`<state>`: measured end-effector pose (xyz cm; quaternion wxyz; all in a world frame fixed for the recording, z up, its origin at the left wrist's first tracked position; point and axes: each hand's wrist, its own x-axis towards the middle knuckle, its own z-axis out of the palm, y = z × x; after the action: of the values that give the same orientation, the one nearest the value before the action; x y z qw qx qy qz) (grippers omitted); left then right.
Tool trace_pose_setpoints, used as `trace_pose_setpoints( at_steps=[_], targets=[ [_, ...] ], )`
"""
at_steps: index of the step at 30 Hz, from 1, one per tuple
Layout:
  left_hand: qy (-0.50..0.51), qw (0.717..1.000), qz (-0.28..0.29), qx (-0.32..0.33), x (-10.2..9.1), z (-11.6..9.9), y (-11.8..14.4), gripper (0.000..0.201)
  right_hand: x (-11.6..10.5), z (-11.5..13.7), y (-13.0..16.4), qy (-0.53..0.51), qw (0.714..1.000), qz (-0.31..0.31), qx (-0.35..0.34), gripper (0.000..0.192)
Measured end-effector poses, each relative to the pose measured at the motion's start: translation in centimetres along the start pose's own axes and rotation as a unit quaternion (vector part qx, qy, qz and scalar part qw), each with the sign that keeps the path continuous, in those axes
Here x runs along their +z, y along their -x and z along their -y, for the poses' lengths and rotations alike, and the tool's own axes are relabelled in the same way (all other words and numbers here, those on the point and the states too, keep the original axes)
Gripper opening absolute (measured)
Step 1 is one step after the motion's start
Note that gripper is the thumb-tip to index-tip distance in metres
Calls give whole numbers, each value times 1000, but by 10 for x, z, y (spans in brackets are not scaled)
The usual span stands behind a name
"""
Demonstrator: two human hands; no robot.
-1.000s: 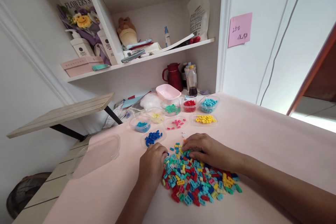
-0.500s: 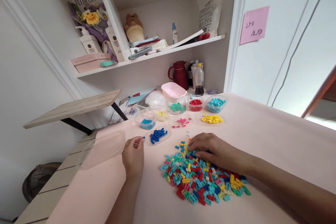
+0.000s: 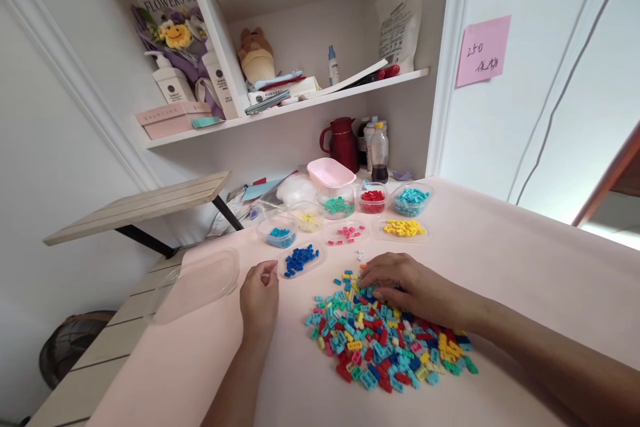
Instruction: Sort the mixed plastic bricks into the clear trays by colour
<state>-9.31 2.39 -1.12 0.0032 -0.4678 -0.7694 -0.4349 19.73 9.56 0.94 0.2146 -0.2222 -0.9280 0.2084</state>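
Observation:
My left hand (image 3: 259, 293) is just left of the clear tray (image 3: 324, 263) of dark blue toy bricks (image 3: 301, 259). Its thumb and fingers are drawn together in a pinch, and whatever may be between them is hidden. Over the far side of a mixed pile of small toy bricks (image 3: 373, 333) rests my right hand (image 3: 405, 280), fingers stretched and slightly apart, touching the bricks. Its fingertips are partly hidden. Red, yellow, green, turquoise and blue bricks make up the pile. A few white bricks (image 3: 361, 255) lie beyond it.
Clear containers hold sorted bricks: yellow (image 3: 404, 227), pink (image 3: 346, 234), turquoise (image 3: 411, 200), red (image 3: 373, 199), green (image 3: 338, 205). Behind them stand a pink basin (image 3: 331, 173), a red jug (image 3: 344, 144) and a bottle (image 3: 379, 153). A clear lid (image 3: 200, 283) lies at left.
My left hand has moved slightly right, closer to the tray of dark blue bricks. The small blue brick at its fingertips no longer shows there. My right hand has barely moved.

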Motion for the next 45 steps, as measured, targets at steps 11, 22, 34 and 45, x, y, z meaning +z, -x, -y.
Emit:
trace_pose_setpoints(
  at_steps=[11,22,34,45],
  targets=[
    [-53,998,13,34,-2,-13,8,34,-1,1,1,0,1000,-10,-6,24],
    [-74,997,5,33,2,-10,8,36,-1,1,1,6,1000,-5,-5,23],
    [28,988,9,155,0,-33,28,35,-13,2,0,4,999,-43,8,24],
    [113,875,296,367,-3,-69,73,27,-47,10,12,-44,994,63,82,32]
  ],
)
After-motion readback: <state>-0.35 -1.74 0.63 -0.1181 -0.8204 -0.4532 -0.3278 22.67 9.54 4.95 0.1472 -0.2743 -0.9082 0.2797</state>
